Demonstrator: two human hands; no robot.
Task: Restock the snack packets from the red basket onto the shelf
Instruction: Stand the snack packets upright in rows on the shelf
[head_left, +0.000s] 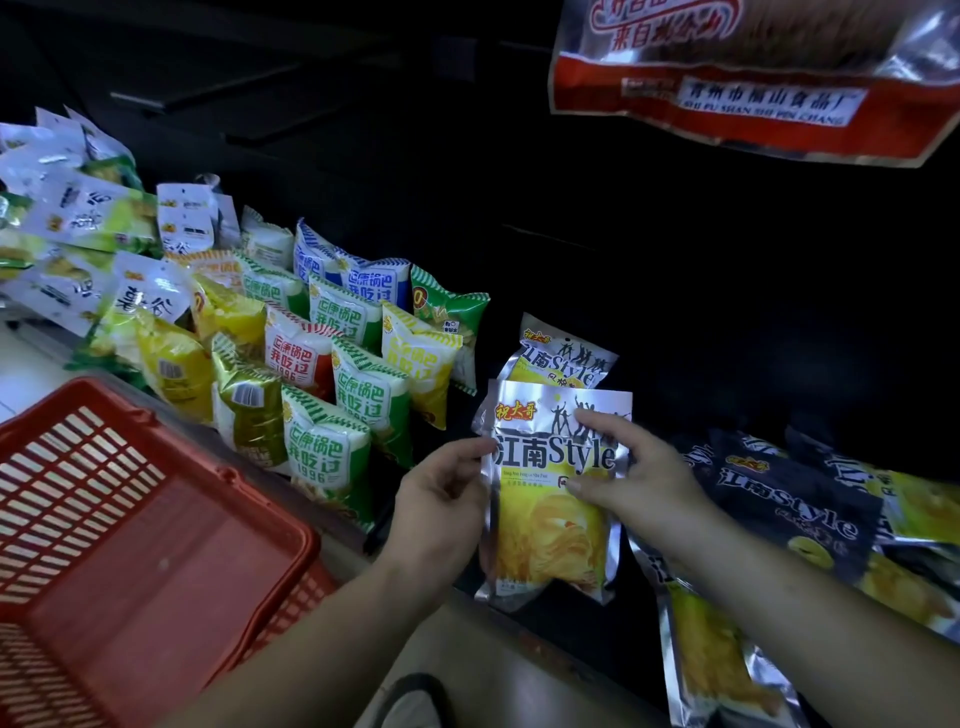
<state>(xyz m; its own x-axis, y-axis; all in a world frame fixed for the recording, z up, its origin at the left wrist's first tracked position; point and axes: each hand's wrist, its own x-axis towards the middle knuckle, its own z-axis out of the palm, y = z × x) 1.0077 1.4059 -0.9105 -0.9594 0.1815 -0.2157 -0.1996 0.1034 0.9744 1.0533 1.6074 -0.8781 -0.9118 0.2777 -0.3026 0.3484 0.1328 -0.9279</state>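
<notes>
Packet (553, 499): held upright, long axis vertical, just in front of matching packet (563, 358).
Left hand (441, 499): pinched left edge.
Right hand (628, 478): gripped right edge.

glossy foil packet (553, 499), red plastic basket (156, 519)

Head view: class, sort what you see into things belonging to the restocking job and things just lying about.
Job: silver-yellow Style packet, left hand, right hand, red basket.
Lying about: green-striped packets, black Style packets, red hanging bag.
</notes>
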